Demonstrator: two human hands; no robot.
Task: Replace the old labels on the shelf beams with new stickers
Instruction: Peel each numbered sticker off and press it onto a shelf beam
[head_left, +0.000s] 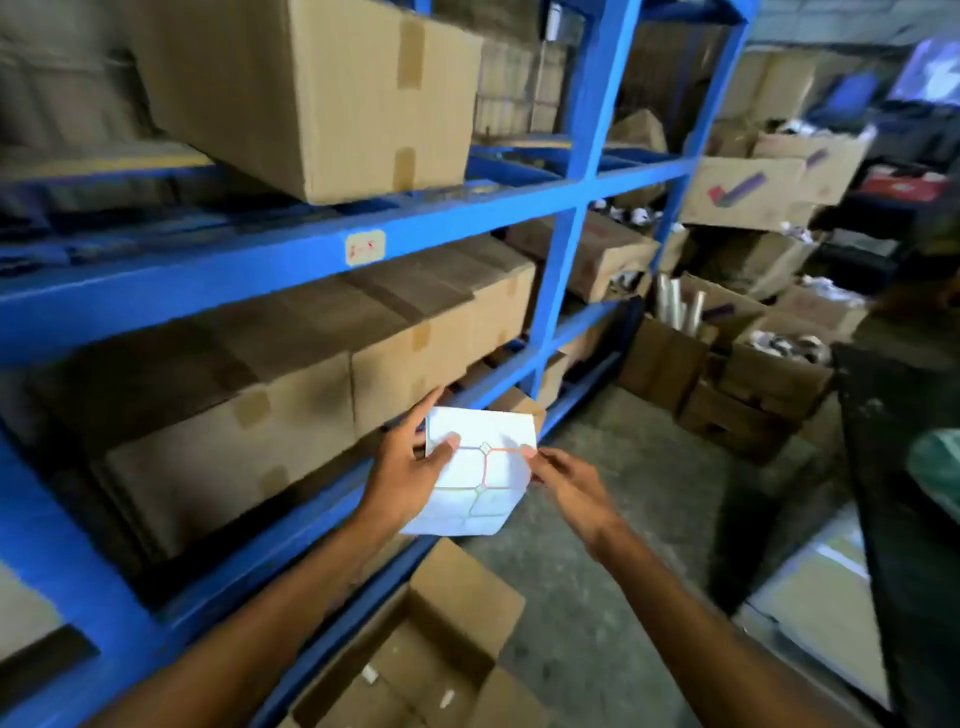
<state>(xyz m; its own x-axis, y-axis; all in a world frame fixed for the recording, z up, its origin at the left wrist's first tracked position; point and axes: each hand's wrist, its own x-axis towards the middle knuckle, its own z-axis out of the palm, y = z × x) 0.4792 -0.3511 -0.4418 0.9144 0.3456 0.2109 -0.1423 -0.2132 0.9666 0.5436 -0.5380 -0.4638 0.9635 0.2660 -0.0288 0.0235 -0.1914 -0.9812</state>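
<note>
A white sticker sheet with coloured outlines is held low in front of the blue rack. My left hand grips its left edge, thumb on top. My right hand pinches the sheet's right edge with its fingertips. Above, on the blue shelf beam, sits a small pale label with red handwriting. The picture is blurred, so the writing is unreadable.
Cardboard boxes fill the shelves above and below the beam. An open box lies on the concrete floor by my arms. A blue upright stands to the right, with more stacked boxes beyond it and a dark table at right.
</note>
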